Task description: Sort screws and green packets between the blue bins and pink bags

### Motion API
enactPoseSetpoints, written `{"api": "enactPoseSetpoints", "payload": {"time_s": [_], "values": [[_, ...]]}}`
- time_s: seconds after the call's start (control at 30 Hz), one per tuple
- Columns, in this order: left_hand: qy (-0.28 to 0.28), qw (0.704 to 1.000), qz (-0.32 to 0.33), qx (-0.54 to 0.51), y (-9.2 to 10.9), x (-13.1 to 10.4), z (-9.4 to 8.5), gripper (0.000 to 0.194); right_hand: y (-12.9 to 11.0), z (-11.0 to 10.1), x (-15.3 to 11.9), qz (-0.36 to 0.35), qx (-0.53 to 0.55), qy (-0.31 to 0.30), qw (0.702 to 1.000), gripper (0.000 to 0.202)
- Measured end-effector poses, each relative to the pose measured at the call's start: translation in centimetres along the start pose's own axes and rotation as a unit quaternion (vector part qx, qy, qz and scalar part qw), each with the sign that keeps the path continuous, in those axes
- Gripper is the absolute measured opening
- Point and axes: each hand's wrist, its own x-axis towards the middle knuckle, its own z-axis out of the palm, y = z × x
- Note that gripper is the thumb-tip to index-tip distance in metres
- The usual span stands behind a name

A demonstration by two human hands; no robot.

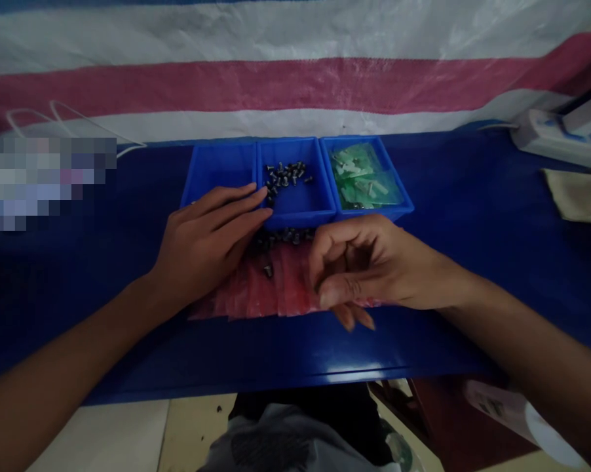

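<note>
My left hand (204,239) lies with its fingers stretched out, fingertips at the near left corner of the middle blue bin (300,216). Black screws (286,174) are heaped inside that bin. My right hand (374,265) is curled, thumb and index finger pressed together, over the right end of a row of red plastic bags (261,295). Whatever its fingertips may hold is hidden or too small to name. More dark screws (293,235) lie along the top of the bags, partly covered by my hands, and a single screw (267,270) rests lower on them.
The left blue bin (221,167) stands behind my left hand. In the right blue bin (404,208) are green plastic bags (362,170) with small parts. A white device (551,137) and a beige cloth (578,196) are at the right. A striped sheet (285,85) hangs behind the blue table (227,360).
</note>
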Motion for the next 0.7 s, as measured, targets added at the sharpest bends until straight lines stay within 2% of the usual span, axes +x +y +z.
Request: {"api": "enactPoseSetpoints", "payload": {"time_s": [0.07, 0.13, 0.27, 0.33, 0.4, 0.43, 0.5, 0.53, 0.6, 0.63, 0.67, 0.7], "values": [[0.0, 1.0, 0.001, 0.009, 0.0, 0.1, 0.0, 0.033, -0.1, -0.3, -0.1, 0.05, 0.011, -0.017, 0.999, 0.034], [0.003, 1.0, 0.012, 0.014, 0.1, 0.2, 0.0, 0.032, -0.2, -0.6, -0.2, 0.05, 0.001, 0.03, 0.998, 0.034], [-0.002, 1.0, 0.013, 0.018, 0.3, 0.3, -0.2, 0.028, -0.5, -0.9, 0.0, -0.069, 0.022, 0.187, 0.98, 0.013], [-0.011, 1.0, 0.002, 0.022, 0.4, 0.4, -0.3, 0.027, -0.6, -0.8, 0.0, -0.134, 0.024, 0.237, 0.962, 0.009], [-0.016, 1.0, -0.003, 0.021, 0.3, 0.3, -0.3, 0.029, -0.6, -0.6, -0.1, -0.178, -0.035, 0.272, 0.945, 0.013], [-0.016, 1.0, -0.004, 0.02, 0.3, 0.3, -0.3, 0.03, -0.5, -0.5, -0.3, -0.194, -0.101, 0.285, 0.933, 0.013], [-0.015, 1.0, -0.003, 0.018, 0.3, 0.2, -0.3, 0.029, 0.1, -0.4, -0.5, -0.229, -0.307, 0.27, 0.883, 0.014], [-0.014, 1.0, -0.002, 0.017, 0.2, 0.2, -0.3, 0.029, 0.5, -0.4, -0.6, -0.24, -0.425, 0.242, 0.839, 0.015], [-0.01, 1.0, 0.0, 0.013, 0.2, 0.2, -0.3, 0.028, 1.4, -0.5, -0.6, -0.243, -0.618, 0.166, 0.729, 0.021], [-0.008, 1.0, 0.004, 0.011, 0.1, 0.2, -0.2, 0.029, 1.8, -0.5, -0.5, -0.235, -0.677, 0.135, 0.684, 0.023], [-0.007, 1.0, 0.009, 0.008, 0.1, 0.1, -0.2, 0.029, 2.2, -0.6, -0.4, -0.226, -0.712, 0.123, 0.653, 0.025], [-0.006, 1.0, 0.01, 0.006, 0.1, 0.1, -0.1, 0.031, 2.5, -0.6, -0.2, -0.217, -0.731, 0.121, 0.635, 0.027]]}}
